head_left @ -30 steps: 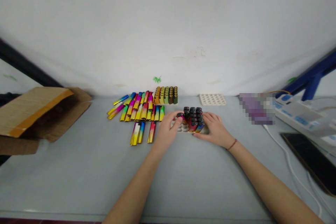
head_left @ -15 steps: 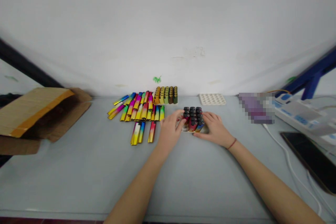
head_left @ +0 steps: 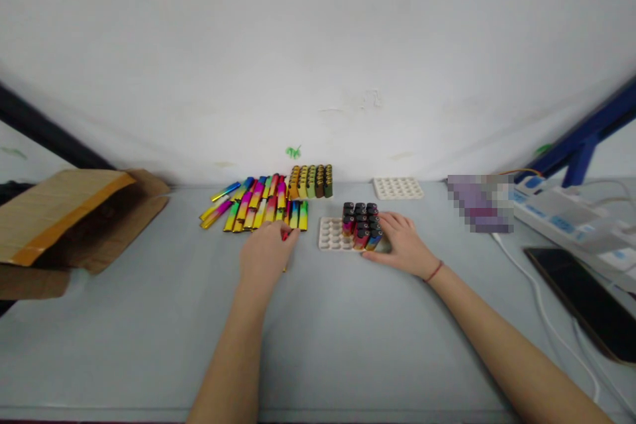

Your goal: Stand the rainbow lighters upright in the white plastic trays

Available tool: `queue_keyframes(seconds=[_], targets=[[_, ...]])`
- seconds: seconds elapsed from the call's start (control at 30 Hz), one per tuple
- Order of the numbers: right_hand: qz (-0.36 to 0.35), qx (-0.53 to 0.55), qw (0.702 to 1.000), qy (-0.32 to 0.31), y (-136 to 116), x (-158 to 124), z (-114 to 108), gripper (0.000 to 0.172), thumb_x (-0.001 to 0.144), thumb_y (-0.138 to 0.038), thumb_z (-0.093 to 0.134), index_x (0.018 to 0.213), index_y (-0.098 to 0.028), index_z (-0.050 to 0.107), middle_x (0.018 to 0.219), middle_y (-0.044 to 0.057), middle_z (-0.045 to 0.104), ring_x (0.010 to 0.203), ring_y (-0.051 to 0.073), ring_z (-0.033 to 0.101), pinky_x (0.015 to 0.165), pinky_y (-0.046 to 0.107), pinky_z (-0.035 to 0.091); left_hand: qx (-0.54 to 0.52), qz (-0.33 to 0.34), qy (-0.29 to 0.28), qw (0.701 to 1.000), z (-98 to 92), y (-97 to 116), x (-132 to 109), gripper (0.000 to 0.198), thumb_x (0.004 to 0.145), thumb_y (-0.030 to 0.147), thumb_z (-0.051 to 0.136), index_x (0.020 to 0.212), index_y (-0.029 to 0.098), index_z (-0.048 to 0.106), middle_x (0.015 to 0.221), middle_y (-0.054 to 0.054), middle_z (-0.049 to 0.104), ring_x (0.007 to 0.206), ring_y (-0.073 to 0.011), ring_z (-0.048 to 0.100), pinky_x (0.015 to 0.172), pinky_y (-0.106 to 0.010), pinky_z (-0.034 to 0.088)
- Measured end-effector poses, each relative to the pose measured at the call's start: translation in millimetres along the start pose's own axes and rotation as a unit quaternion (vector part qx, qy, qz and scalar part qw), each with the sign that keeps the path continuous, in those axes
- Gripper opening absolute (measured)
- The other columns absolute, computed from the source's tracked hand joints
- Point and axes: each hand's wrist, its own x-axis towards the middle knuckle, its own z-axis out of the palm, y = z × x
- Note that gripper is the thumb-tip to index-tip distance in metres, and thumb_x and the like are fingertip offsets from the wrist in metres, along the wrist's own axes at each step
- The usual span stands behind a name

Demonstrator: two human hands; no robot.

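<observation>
My left hand is over the front of the loose lighters, thumb and fingers pinched round a lighter that they mostly hide. Upright black-topped lighters fill the right part of a white holed tray; the holes at its left show. Curved round the tray's right end, my right hand grips it, its thumb at the front edge and its fingers beside the lighters. Behind my left hand lies a pile of shiny rainbow-coloured lighters.
A block of upright gold-topped lighters stands by the wall, with a second white holed tray to its right. An open cardboard box is at the left. A phone, white cables and a power strip lie at the right.
My left hand has left the tray and moved left to the loose lighters in front, uncovering the tray's left holes. My right hand stays at the tray.
</observation>
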Motion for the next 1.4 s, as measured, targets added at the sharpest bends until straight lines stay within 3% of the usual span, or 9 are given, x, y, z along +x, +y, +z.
queue_keyframes(seconds=[0.13,0.43,0.63,0.7,0.8,0.87,0.97,1.13,1.4], targets=[[-0.002,0.001,1.000,0.003,1,0,0,0.072,0.080,-0.066,0.065,0.133,-0.018,0.054,0.131,0.017,0.061,0.120,0.036,0.051,0.099,0.051,0.039,0.064,-0.043,-0.058,0.995,-7.9,-2,-3,0.039,0.090,0.046,0.051,0.106,0.016,0.072,0.111,-0.018,0.072,0.105,-0.0364,0.066,0.082,-0.044,0.048],[-0.002,-0.001,1.000,0.004,1,-1,1,0.071,0.080,-0.065,0.065,0.133,-0.018,0.055,0.131,0.017,0.061,0.121,0.036,0.051,0.099,0.051,0.040,0.093,-0.042,-0.068,0.992,-0.4,4,-6,0.032,0.087,0.037,0.054,0.101,0.016,0.072,0.106,-0.021,0.074,0.100,-0.0374,0.068,0.082,-0.045,0.046],[-0.003,-0.002,1.000,0.000,1,0,1,0.072,0.080,-0.065,0.065,0.132,-0.016,0.054,0.131,0.017,0.061,0.120,0.036,0.051,0.099,0.051,0.040,-0.111,-0.027,0.009,0.993,6.8,9,4,0.030,0.089,0.037,0.039,0.082,0.019,0.063,0.086,-0.013,0.072,0.090,-0.0311,0.069,0.077,-0.039,0.048],[-0.005,-0.003,1.000,0.001,1,0,1,0.071,0.080,-0.065,0.065,0.131,-0.016,0.054,0.131,0.017,0.061,0.120,0.035,0.051,0.099,0.051,0.040,-0.283,-0.026,0.038,0.958,12.0,13,7,0.027,0.089,0.038,0.038,0.080,0.021,0.056,0.077,-0.006,0.067,0.077,-0.0241,0.068,0.070,-0.034,0.049],[-0.003,-0.004,1.000,0.003,1,0,1,0.071,0.080,-0.065,0.066,0.131,-0.017,0.055,0.132,0.017,0.061,0.120,0.036,0.052,0.100,0.051,0.039,-0.537,-0.038,-0.006,0.842,20.2,23,8,0.024,0.088,0.045,0.041,0.091,0.023,0.049,0.072,0.002,0.061,0.052,-0.0142,0.059,0.053,-0.026,0.046],[-0.002,-0.004,1.000,0.002,0,0,1,0.071,0.080,-0.064,0.066,0.132,-0.018,0.054,0.133,0.017,0.060,0.121,0.036,0.051,0.099,0.051,0.039,-0.628,-0.041,-0.035,0.776,23.5,31,6,0.026,0.086,0.049,0.046,0.095,0.024,0.046,0.068,0.005,0.058,0.041,-0.0101,0.049,0.043,-0.022,0.040],[-0.004,-0.004,1.000,0.000,0,0,0,0.071,0.081,-0.065,0.065,0.132,-0.017,0.054,0.132,0.017,0.060,0.121,0.036,0.051,0.099,0.051,0.039,-0.690,-0.057,-0.064,0.719,24.3,42,3,0.034,0.084,0.056,0.048,0.084,0.022,0.046,0.054,0.008,0.048,0.035,-0.0073,0.037,0.037,-0.019,0.030],[-0.003,-0.004,1.000,0.000,0,0,0,0.071,0.081,-0.066,0.064,0.133,-0.018,0.054,0.131,0.017,0.061,0.120,0.036,0.051,0.098,0.051,0.040,-0.722,-0.098,-0.106,0.676,23.2,49,-2,0.052,0.085,0.065,0.036,0.058,0.021,0.042,0.042,0.005,0.034,0.036,-0.0074,0.030,0.037,-0.019,0.024],[-0.003,-0.006,1.000,-0.001,1,-1,0,0.071,0.081,-0.066,0.064,0.131,-0.016,0.055,0.131,0.018,0.061,0.120,0.036,0.051,0.098,0.050,0.040,-0.752,-0.143,-0.070,0.639,21.9,48,-3,0.046,0.088,0.039,0.028,0.046,0.021,0.033,0.042,0.007,0.020,0.034,-0.0051,0.016,0.035,-0.017,0.013]])
